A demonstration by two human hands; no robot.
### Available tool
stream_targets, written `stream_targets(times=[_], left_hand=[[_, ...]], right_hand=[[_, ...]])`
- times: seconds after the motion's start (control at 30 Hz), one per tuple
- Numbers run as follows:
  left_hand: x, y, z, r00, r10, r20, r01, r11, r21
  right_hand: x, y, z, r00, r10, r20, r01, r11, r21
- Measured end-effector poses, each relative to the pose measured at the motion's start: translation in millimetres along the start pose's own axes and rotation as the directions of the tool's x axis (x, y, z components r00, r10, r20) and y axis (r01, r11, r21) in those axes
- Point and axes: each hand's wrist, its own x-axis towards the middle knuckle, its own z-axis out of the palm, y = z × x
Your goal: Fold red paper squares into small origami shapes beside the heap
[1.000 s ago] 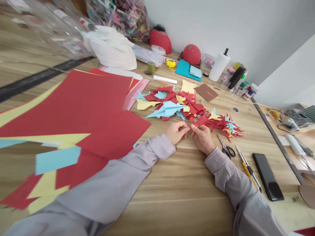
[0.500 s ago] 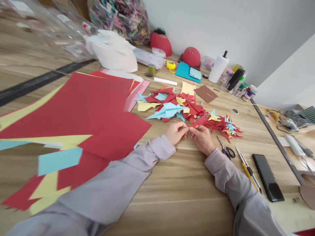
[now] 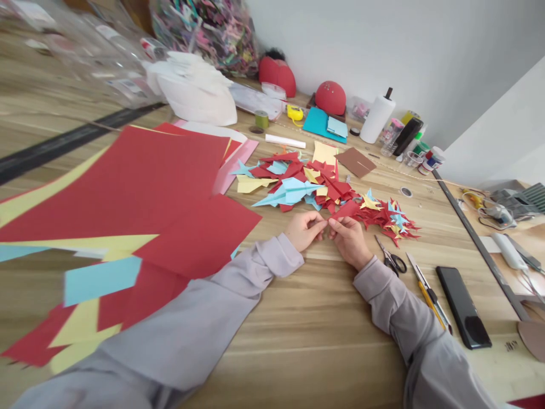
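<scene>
My left hand (image 3: 305,230) and my right hand (image 3: 349,238) meet fingertip to fingertip near the middle of the table (image 3: 315,318). Both are closed in a pinch on a small piece of red paper (image 3: 330,220), mostly hidden by the fingers. Just beyond them spreads a pile of folded red, blue and yellow paper pieces. A light blue folded paper (image 3: 290,192) lies on its near left side. Smaller folded pieces (image 3: 395,218) are heaped to the right of my right hand.
Large red sheets (image 3: 170,182) cover the left side. Scissors (image 3: 394,261), a utility knife (image 3: 430,292) and a black phone (image 3: 463,307) lie at the right. Bottles, a white roll (image 3: 378,119) and a yellow tape measure (image 3: 294,113) stand at the back.
</scene>
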Motion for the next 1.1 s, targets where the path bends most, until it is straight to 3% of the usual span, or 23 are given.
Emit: stream_targets(times=[1.1], left_hand=[[-0.2, 0.6, -0.1, 1.000, 0.011, -0.001, -0.011, 1.000, 0.009]], right_hand=[[0.5, 0.7, -0.5, 1.000, 0.008, -0.029, -0.009, 1.000, -0.020]])
